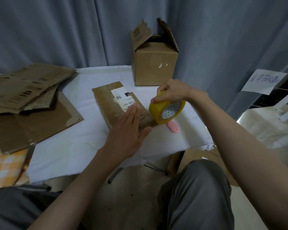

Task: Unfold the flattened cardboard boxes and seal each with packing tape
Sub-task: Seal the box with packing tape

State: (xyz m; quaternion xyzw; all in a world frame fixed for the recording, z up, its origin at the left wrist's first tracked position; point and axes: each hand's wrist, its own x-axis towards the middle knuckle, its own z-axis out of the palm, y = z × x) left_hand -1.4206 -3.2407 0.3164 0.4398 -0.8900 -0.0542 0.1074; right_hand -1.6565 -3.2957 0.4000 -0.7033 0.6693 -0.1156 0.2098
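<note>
left hand (129, 126): flat, fingers straight and together, pressing on the near end of the small box (118, 103).
right hand (170, 92): curled round the top of the tape roll (167, 107), just right of the left hand, roll upright at the box's right edge.
small box: under the left hand, on the white surface (70, 146), label up.
pink cutter (173, 127): just below the roll.
flattened boxes (25, 95): stacked far left of both hands.
open box (154, 63): upright beyond the right hand.
</note>
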